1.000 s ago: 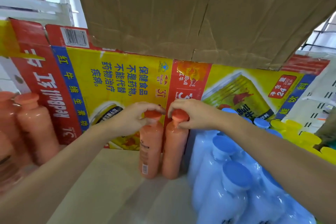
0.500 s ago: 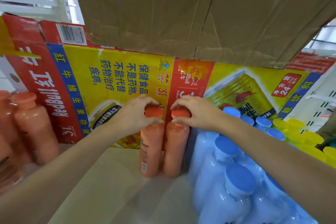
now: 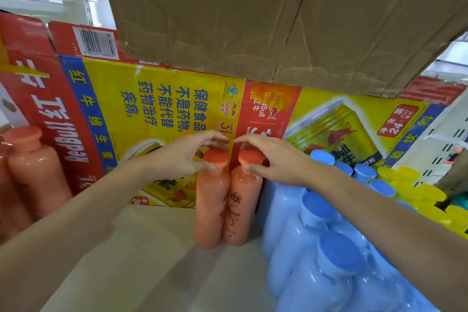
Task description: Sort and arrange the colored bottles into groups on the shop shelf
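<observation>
Shelf (image 3: 141, 248): blurry bottles (image 3: 35, 172) cut off left of hands, blue bottles (image 3: 317, 206) right; left hand (image 3: 184, 157) pinches left orange bottle (image 3: 210, 205), right hand (image 3: 278, 162) right orange bottle (image 3: 244, 210).

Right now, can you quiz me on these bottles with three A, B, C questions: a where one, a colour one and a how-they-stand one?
1. Where are the blue bottles from the two orange bottles in the middle?
A. left of them
B. right of them
C. on top of them

2. What colour are the caps that the left hand and right hand touch?
A. blue
B. yellow
C. orange

3. How do the two orange bottles stand?
A. upright, side by side
B. lying flat
C. upside down

Answers: 1 B, the blue group sits to the pair's right. 2 C, both touched caps are orange. 3 A, both rest on their bases, caps up.
</observation>
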Demonstrator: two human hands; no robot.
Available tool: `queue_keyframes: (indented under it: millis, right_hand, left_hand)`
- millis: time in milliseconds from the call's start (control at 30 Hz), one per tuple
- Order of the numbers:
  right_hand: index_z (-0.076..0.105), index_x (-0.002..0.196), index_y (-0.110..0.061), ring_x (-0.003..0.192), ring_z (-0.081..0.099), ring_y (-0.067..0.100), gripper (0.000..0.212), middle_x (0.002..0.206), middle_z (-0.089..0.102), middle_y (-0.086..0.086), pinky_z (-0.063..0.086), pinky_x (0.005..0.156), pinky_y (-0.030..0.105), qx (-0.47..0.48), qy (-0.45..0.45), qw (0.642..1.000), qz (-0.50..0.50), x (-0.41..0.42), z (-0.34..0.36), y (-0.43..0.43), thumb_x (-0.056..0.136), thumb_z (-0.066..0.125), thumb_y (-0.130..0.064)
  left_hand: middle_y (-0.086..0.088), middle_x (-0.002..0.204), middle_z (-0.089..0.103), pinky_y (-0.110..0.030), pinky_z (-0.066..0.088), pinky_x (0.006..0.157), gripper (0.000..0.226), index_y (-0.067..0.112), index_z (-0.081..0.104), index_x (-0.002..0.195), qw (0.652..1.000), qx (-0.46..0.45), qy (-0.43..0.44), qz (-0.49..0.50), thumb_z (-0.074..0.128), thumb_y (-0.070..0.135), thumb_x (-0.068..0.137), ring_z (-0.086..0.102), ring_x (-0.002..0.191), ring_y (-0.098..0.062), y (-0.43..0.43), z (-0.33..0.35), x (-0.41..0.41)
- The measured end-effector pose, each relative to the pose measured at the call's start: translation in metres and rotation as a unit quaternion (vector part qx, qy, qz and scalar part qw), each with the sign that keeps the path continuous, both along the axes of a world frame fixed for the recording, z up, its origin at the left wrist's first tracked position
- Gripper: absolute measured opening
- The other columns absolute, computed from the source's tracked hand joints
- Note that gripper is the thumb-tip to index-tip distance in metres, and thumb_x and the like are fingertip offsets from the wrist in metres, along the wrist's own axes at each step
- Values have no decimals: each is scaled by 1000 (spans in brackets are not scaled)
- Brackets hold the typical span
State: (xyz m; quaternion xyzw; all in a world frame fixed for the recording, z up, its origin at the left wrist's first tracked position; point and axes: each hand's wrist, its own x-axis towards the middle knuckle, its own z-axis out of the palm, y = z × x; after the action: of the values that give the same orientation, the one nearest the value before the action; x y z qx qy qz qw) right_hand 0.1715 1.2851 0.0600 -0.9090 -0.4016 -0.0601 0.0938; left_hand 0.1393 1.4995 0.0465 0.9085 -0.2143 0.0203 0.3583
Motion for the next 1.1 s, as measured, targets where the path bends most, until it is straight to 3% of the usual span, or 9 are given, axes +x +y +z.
queue_keyframes:
  millis: [100,167,267,400,567,700,800,900,1100]
  right_hand:
    - [44,132,-21,120,46,17,57,130,49,0,37,96,31,-12,0,1000,-24,4,-2,3,84,58,-48]
    - [48,129,-19,116,48,19,54,124,51,2,36,92,29,-17,0,999,-29,5,-4,4,84,59,-46]
    - [49,129,-17,116,48,19,50,124,51,3,35,94,29,-15,3,1000,-16,5,-5,4,85,61,-40]
    - [49,128,-16,118,47,19,47,125,51,3,37,97,32,-12,16,1000,7,3,-5,5,86,62,-30]
    - [51,127,-17,116,48,17,44,124,52,2,37,96,32,-2,17,1000,17,2,-5,5,86,63,-25]
    - [52,127,-16,115,49,19,46,121,53,4,38,96,33,-2,10,1000,17,3,-5,5,84,65,-27]
    - [50,128,-16,115,47,18,51,122,50,4,37,93,29,-14,-5,1000,6,3,-4,6,82,67,-29]
    - [51,128,-16,114,48,18,49,122,51,5,36,92,28,-31,-17,999,3,1,-1,7,82,65,-28]
    - [51,128,-15,115,49,21,49,124,54,6,38,96,34,-105,-29,994,-6,-2,12,10,85,62,-33]
  left_hand:
    - [15,117,47,-12,36,79,54,29,49,120,994,57,-49,75,73,38,72,45,104,-1,-10,-2,-6]
    - [9,117,49,-19,34,84,54,23,53,118,986,83,-75,125,71,43,71,45,107,-8,-15,-3,-8]
    - [5,122,54,-19,34,85,49,21,56,118,983,85,-97,131,71,37,74,47,107,-10,-17,-4,-5]
    - [10,114,56,-19,35,85,44,22,58,118,994,44,-52,90,72,24,76,47,103,-5,-11,-4,-1]
    - [7,115,59,-39,44,99,44,22,58,117,999,-13,-6,36,71,11,77,54,112,-11,-3,-5,3]
    - [9,124,55,-33,42,100,50,24,52,124,1000,-1,11,22,70,16,78,50,116,-8,-1,-4,4]
    - [13,117,53,-19,38,86,54,24,53,124,995,76,-35,55,71,37,75,49,107,-6,-3,0,3]
    - [10,120,56,-23,40,88,57,24,54,123,983,147,-61,87,70,46,73,50,104,-8,-7,5,2]
    - [4,129,54,-29,40,99,49,20,53,125,972,210,-76,77,67,35,80,50,117,-15,-18,13,1]
